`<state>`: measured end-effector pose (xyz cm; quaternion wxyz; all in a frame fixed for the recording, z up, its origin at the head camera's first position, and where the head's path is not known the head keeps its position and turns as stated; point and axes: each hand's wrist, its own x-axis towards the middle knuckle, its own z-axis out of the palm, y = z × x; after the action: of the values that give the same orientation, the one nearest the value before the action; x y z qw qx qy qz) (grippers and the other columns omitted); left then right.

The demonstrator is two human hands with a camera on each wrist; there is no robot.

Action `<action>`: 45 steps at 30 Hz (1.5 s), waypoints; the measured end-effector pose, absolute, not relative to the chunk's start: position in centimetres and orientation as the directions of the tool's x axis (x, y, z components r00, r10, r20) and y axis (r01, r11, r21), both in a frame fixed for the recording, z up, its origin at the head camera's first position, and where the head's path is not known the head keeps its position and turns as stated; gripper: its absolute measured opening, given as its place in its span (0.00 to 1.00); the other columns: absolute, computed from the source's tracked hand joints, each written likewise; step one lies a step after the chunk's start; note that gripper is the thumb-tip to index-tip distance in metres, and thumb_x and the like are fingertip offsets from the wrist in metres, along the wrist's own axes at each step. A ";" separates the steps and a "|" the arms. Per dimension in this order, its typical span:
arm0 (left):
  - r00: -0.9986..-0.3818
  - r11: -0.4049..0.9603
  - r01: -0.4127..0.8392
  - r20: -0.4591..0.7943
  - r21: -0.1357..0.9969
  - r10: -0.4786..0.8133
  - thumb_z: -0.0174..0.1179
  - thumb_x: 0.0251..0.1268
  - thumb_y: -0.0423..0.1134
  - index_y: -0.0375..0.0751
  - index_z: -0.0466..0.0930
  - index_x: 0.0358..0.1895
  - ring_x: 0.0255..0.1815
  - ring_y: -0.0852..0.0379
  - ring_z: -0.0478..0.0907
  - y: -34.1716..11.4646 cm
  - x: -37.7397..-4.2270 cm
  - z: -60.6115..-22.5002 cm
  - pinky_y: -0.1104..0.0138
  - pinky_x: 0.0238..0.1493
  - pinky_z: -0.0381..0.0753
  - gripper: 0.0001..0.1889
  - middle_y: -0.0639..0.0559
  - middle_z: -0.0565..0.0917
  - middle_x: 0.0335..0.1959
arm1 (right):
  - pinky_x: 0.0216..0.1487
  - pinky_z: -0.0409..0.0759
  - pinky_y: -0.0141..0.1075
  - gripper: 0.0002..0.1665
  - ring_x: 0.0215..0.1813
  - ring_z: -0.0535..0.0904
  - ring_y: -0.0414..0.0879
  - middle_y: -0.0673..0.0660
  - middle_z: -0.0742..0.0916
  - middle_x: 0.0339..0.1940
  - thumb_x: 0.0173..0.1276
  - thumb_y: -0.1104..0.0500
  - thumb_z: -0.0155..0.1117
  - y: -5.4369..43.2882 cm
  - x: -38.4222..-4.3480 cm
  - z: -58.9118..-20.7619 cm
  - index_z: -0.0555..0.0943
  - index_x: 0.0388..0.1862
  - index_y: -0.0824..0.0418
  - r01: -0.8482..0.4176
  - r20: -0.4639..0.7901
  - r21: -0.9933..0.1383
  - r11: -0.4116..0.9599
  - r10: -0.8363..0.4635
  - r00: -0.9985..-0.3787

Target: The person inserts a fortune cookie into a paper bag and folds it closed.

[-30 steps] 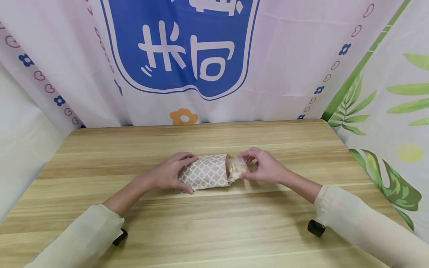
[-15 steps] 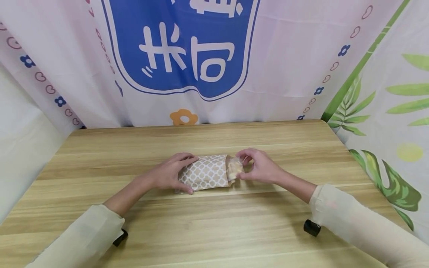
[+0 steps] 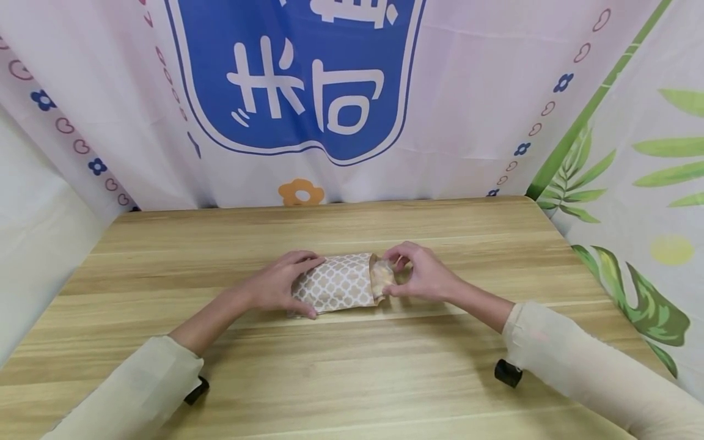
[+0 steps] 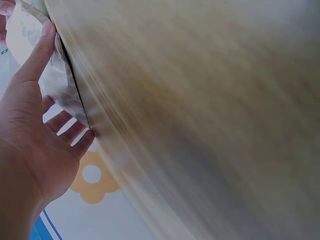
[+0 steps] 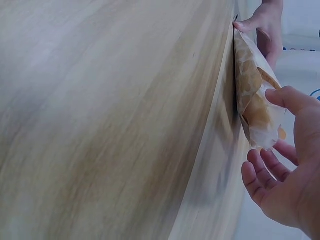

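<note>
A tan paper bag [image 3: 341, 282] with a white lattice pattern lies flat on the wooden table, its mouth facing right. My left hand [image 3: 282, 282] grips the bag's left end, thumb on the near side and fingers on the far side. From the mouth pokes a small clear plastic packet [image 3: 382, 278] with pale yellowish contents; most of it is hidden inside the bag. Thumb and fingers of my right hand [image 3: 420, 273] pinch the packet's outer end. In the right wrist view the thumb presses on the packet [image 5: 260, 115] right by the bag's opening.
The wooden table [image 3: 330, 373] has its back edge against a printed curtain [image 3: 456, 122] with a blue emblem. A leaf-patterned cloth [image 3: 649, 201] hangs along the right side. Black wrist devices [image 3: 508, 373] hang under both sleeves.
My right hand has moved left, pushing the clear packet deeper into the paper bag, so less of it shows. My left hand and the bag have stayed in place.
</note>
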<state>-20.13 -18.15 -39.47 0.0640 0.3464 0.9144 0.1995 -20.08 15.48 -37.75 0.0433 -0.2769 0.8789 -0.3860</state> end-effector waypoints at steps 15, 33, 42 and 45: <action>-0.752 0.664 0.608 0.048 0.435 0.657 0.78 0.49 0.63 0.34 0.66 0.77 0.76 0.34 0.64 -17.9 -20.1 -39.5 0.38 0.72 0.68 0.56 0.34 0.68 0.75 | 0.42 0.83 0.38 0.35 0.47 0.83 0.52 0.62 0.85 0.50 0.52 0.60 0.85 15.5 -20.0 -37.9 0.81 0.57 0.71 -0.473 0.167 -0.700 0.535 -0.521 -0.837; -0.785 0.685 0.579 0.075 0.442 0.615 0.74 0.57 0.61 0.35 0.72 0.74 0.74 0.37 0.68 -17.6 -20.1 -39.3 0.41 0.72 0.69 0.47 0.37 0.73 0.72 | 0.42 0.85 0.38 0.37 0.47 0.84 0.52 0.61 0.87 0.50 0.51 0.59 0.86 15.1 -20.0 -38.0 0.82 0.58 0.70 -0.444 0.158 -0.714 0.541 -0.493 -0.856; -0.776 0.671 0.592 0.092 0.447 0.624 0.77 0.55 0.59 0.32 0.71 0.73 0.74 0.34 0.67 -17.5 -20.2 -39.4 0.40 0.73 0.68 0.48 0.34 0.72 0.72 | 0.49 0.85 0.38 0.35 0.46 0.84 0.50 0.59 0.88 0.49 0.50 0.61 0.86 14.0 -20.0 -38.6 0.83 0.56 0.69 -0.456 0.187 -0.715 0.531 -0.483 -0.855; -0.776 0.669 0.592 0.094 0.450 0.624 0.77 0.54 0.59 0.32 0.71 0.73 0.74 0.34 0.67 -17.5 -20.2 -39.4 0.40 0.73 0.68 0.49 0.33 0.72 0.72 | 0.48 0.85 0.37 0.33 0.46 0.84 0.50 0.60 0.87 0.49 0.51 0.64 0.84 13.6 -20.0 -38.8 0.83 0.56 0.70 -0.463 0.195 -0.720 0.517 -0.489 -0.850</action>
<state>-20.21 -17.54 -39.43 0.0340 0.3332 0.9127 0.2339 -20.05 13.60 -38.80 0.0160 -0.2733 0.8708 -0.4084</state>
